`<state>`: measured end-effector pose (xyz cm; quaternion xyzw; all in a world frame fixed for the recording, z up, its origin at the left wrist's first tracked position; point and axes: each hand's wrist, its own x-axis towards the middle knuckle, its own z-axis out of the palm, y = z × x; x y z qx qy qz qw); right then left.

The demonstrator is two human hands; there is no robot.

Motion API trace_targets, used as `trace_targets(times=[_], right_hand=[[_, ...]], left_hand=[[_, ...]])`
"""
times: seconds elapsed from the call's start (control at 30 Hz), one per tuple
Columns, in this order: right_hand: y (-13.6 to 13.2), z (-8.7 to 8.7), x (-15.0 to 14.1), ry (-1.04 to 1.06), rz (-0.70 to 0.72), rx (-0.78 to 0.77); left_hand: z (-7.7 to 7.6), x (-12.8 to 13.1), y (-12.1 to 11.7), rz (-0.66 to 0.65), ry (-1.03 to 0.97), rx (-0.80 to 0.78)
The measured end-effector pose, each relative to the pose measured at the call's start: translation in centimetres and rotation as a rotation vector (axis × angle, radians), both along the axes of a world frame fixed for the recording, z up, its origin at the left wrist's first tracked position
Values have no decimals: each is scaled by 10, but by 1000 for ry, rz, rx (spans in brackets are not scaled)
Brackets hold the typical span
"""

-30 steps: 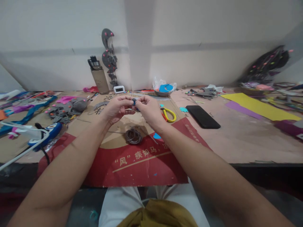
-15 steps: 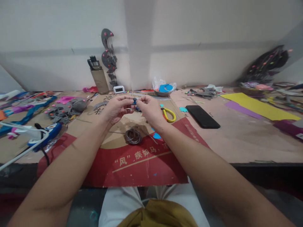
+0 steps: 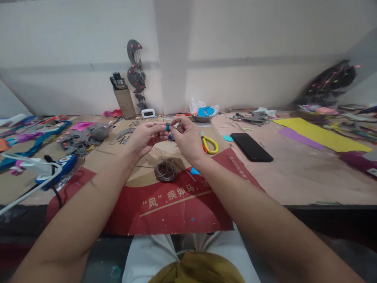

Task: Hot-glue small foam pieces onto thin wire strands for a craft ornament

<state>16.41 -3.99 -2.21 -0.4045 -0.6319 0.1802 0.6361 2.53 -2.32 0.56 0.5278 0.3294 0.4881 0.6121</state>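
A small dark-blue piece (image 3: 167, 127) is pinched between the fingertips of my left hand (image 3: 149, 135) and my right hand (image 3: 186, 134), held up over the cardboard. Its exact kind is too small to make out. Both hands are closed, thumbs against forefingers, and the fingers partly cover the piece. Below them a coil of grey-brown cord (image 3: 165, 171) lies on the red and tan cardboard (image 3: 185, 214). Beside my right wrist are yellow-handled scissors or pliers (image 3: 211, 145), their working end hidden. A bright blue paper cutout (image 3: 194, 171) lies under my right forearm.
A black phone (image 3: 251, 147) lies to the right, near yellow sheet (image 3: 318, 133). A bottle (image 3: 124, 102) and a small white clock (image 3: 148, 113) stand at the back. Grey felt pieces (image 3: 85, 137) and a white cable (image 3: 32, 192) lie left. A bowl (image 3: 203, 117) sits behind my hands.
My right fingers have shifted slightly and lifted around the small blue piece, which shows a little more. The left hand stays nearly still. The whole view has tipped slightly.
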Motion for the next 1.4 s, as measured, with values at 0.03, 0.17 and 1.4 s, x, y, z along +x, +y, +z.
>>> trace_targets(times=[0.03,0.17,1.4], right_hand=[[0,-1,0,-17,-14,10],[2,-3,1,-85,-70,60],[-1,-3,5,-195,-38,183]], left_hand=[[0,0,-1,9,-9,-2],[0,1,-1,27,-36,-4],[-1,-1,2,36,-39,41]])
